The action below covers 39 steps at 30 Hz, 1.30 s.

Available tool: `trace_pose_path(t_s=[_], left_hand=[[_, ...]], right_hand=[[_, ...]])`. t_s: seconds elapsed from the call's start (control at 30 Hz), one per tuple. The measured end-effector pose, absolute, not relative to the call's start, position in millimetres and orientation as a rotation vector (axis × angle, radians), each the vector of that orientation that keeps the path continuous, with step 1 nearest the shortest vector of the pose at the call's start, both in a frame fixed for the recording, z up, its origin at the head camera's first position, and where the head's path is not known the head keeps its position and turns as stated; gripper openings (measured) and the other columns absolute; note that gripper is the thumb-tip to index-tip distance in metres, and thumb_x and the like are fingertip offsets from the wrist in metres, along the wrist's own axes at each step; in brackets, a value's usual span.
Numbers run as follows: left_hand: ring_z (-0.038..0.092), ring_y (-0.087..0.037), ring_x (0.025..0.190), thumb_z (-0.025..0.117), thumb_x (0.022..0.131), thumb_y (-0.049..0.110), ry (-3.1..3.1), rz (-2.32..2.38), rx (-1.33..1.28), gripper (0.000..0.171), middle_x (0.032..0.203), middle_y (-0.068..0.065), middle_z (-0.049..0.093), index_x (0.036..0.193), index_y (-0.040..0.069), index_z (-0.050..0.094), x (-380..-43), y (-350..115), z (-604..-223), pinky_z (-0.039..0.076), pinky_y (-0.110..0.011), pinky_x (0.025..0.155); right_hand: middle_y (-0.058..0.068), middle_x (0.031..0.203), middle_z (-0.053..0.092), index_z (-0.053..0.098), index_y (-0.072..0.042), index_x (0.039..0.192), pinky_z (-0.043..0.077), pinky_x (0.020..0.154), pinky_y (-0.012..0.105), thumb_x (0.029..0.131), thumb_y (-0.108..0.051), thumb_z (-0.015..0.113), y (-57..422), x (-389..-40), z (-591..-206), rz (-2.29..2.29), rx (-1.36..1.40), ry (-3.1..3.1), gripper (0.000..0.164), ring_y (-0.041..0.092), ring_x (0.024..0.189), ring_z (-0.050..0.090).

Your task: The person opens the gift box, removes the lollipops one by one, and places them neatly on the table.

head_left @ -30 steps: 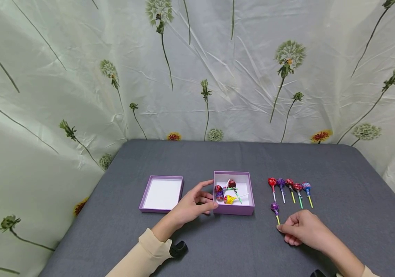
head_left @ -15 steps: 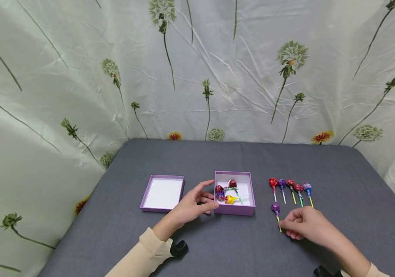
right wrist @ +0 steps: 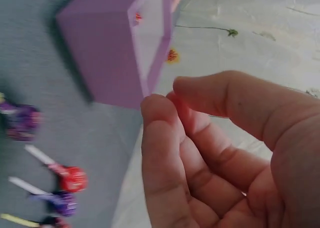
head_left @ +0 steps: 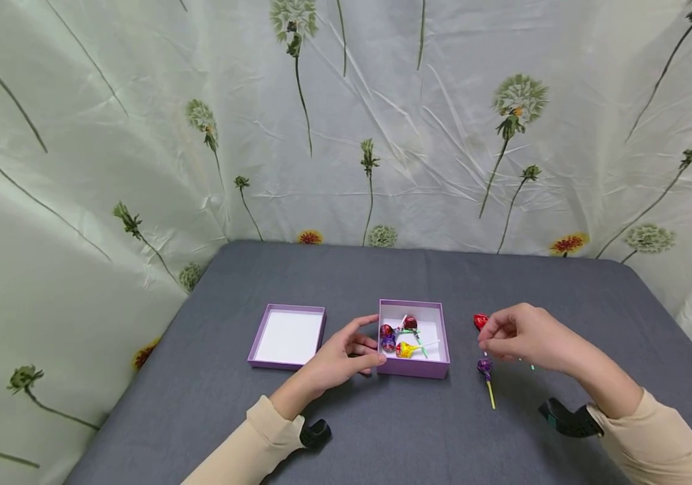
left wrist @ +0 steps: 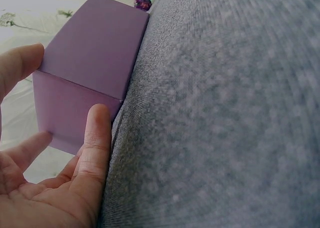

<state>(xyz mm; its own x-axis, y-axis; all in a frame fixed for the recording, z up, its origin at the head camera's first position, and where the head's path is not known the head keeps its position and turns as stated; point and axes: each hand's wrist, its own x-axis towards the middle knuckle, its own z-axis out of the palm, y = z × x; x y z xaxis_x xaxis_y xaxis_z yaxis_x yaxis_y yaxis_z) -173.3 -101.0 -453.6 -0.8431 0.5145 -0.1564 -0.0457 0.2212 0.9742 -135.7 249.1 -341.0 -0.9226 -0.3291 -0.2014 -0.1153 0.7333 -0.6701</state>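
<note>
A purple open box (head_left: 414, 367) with a white inside holds several lollipops (head_left: 405, 349), one in a yellow wrapper. My left hand (head_left: 346, 353) rests against its left side, thumb at the front corner and fingers along the side wall (left wrist: 70, 110). To the right of the box, my right hand (head_left: 530, 340) hovers over a row of lollipops and hides most of them. A red lollipop (head_left: 480, 321) shows beyond its fingertips. In the right wrist view nothing is between the thumb and loosely bent fingers. Below the row lies a purple lollipop (head_left: 485, 368) with a yellow stick.
A purple-rimmed lid (head_left: 288, 337) lies left of the box, its white inside up. Everything sits on a grey cloth-covered table (head_left: 346, 276). Behind it hangs a pale curtain (head_left: 430, 135) printed with flowers.
My right hand has let go of the purple lollipop's yellow stick and moved up and slightly left, over the row. The left hand keeps its place at the box.
</note>
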Motion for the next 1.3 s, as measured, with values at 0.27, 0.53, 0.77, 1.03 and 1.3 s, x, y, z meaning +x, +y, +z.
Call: trace_pose_path(t_s=[0.27, 0.53, 0.77, 1.03, 1.3], left_hand=[[0.066, -0.017, 0.103, 0.080, 0.099, 0.024, 2.045, 1.664, 0.447, 0.074, 0.127, -0.013, 0.064, 0.164, 0.025, 0.043, -173, -100, -452, 0.063, -0.031, 0.083], [0.065, -0.016, 0.102, 0.079, 0.100, 0.021, 2.045, 1.672, 0.473, 0.075, 0.128, -0.017, 0.064, 0.165, 0.018, 0.042, -172, -100, -448, 0.063, -0.033, 0.084], [0.065, -0.016, 0.102, 0.079, 0.100, 0.021, 2.044, 1.673, 0.461, 0.074, 0.128, -0.017, 0.064, 0.165, 0.019, 0.042, -171, -101, -448, 0.063, -0.033, 0.083], [0.066, -0.017, 0.104, 0.080, 0.099, 0.023, 2.042, 1.670, 0.431, 0.074, 0.127, -0.014, 0.065, 0.164, 0.024, 0.043, -172, -101, -450, 0.063, -0.032, 0.083], [0.066, -0.017, 0.104, 0.080, 0.099, 0.024, 2.043, 1.670, 0.436, 0.074, 0.126, -0.012, 0.065, 0.164, 0.025, 0.043, -172, -101, -451, 0.063, -0.032, 0.083]], right_hand=[[-0.004, 0.082, 0.073, 0.078, -0.006, 0.102, 0.049, 0.063, 0.025, 0.091, -0.008, 0.073, 221, -178, -315, -0.874, -0.526, 2.499, 0.012, 0.011, 0.073, 0.059], [0.000, 0.090, 0.077, 0.080, -0.003, 0.102, 0.052, 0.071, 0.029, 0.091, -0.006, 0.076, 194, -210, -309, -0.726, -0.553, 2.401, 0.012, 0.012, 0.080, 0.059], [-0.002, 0.080, 0.072, 0.081, -0.003, 0.094, 0.050, 0.063, 0.024, 0.091, -0.006, 0.080, 171, -220, -312, -0.598, -0.476, 2.446, 0.004, 0.009, 0.069, 0.057], [-0.004, 0.078, 0.069, 0.081, -0.006, 0.090, 0.045, 0.058, 0.022, 0.086, 0.000, 0.082, 155, -224, -326, -0.471, -0.508, 2.466, 0.007, 0.008, 0.062, 0.052], [-0.003, 0.083, 0.071, 0.081, -0.008, 0.087, 0.045, 0.060, 0.023, 0.085, 0.002, 0.082, 146, -225, -338, -0.400, -0.478, 2.444, 0.010, 0.010, 0.069, 0.053]])
